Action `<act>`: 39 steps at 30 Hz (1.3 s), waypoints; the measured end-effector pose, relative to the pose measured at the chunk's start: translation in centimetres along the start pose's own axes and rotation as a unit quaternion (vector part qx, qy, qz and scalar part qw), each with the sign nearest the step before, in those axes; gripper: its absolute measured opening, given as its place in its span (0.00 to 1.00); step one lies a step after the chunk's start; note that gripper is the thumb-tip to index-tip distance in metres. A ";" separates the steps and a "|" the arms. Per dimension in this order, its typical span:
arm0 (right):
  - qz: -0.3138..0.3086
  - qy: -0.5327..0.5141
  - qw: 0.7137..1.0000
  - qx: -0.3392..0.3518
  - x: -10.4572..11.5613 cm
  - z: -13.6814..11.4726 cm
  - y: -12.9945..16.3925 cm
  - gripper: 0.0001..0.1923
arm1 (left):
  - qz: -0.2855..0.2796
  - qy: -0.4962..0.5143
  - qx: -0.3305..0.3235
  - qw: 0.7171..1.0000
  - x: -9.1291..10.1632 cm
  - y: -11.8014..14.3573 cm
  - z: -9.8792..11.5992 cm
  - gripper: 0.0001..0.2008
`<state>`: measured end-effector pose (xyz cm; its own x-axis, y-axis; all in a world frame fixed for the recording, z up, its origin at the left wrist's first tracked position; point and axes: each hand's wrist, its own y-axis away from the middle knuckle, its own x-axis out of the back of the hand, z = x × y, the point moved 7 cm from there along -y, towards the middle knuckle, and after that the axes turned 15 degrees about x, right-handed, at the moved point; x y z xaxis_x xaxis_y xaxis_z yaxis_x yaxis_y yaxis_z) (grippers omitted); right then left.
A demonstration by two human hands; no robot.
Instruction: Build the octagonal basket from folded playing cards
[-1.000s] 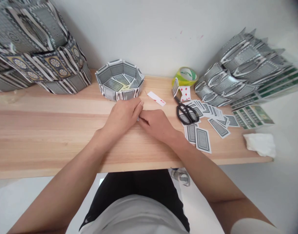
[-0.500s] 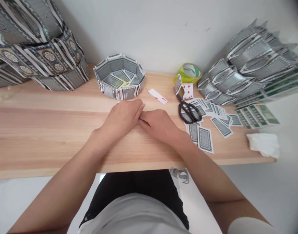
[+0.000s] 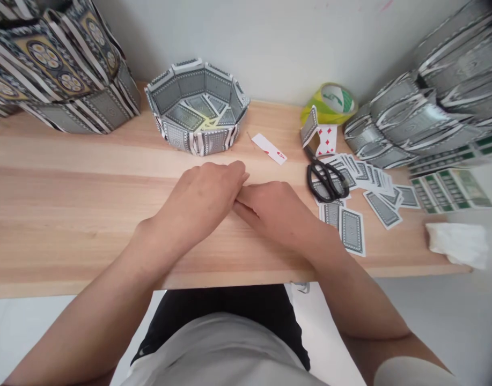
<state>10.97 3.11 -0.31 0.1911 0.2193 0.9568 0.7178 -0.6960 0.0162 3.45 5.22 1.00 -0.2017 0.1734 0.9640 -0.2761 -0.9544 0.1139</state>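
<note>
My left hand (image 3: 207, 194) and my right hand (image 3: 276, 210) meet over the middle of the wooden table (image 3: 80, 214). Both have their fingers curled inward and tips touching. Whatever they hold, if anything, is hidden beneath them. Just beyond the left hand stands a round, many-sided bowl (image 3: 215, 140) made of folded playing cards, with loose cards inside. A narrow cut strip of a playing card (image 3: 269, 148) lies past the right hand. To the right, black-handled scissors (image 3: 328, 182) rest on playing cards (image 3: 351, 230), their blades near a folded diamond card (image 3: 327, 138).
A roll of yellow-green tape (image 3: 330, 104) stands against the wall. Tall folded-card structures rise at the left (image 3: 88, 102) and right (image 3: 402, 123). Green-and-white card sheets (image 3: 450, 190) lean near the right end, with a white tissue (image 3: 457, 242) by the table's edge.
The camera view has shifted closer and lower, so the table things appear larger and farther apart. My hands stay together, with their grip much the same.
</note>
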 end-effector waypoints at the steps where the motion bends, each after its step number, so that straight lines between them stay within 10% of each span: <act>1: 0.002 -0.002 1.000 0.001 0.0 0.0 0.0 0.14 | -0.003 0.001 0.002 1.000 0.0 0.0 0.0 0.10; 39: 0.116 0.009 0.993 -0.005 -0.3 1.4 -0.6 0.16 | 0.105 0.149 -0.029 0.983 0.3 -1.2 -1.1 0.16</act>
<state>11.46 4.41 -1.01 0.3385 0.0407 0.9401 0.6500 -0.7326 -0.2023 2.71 6.71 0.87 -0.5234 0.0453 0.8509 -0.2498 -0.9629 -0.1024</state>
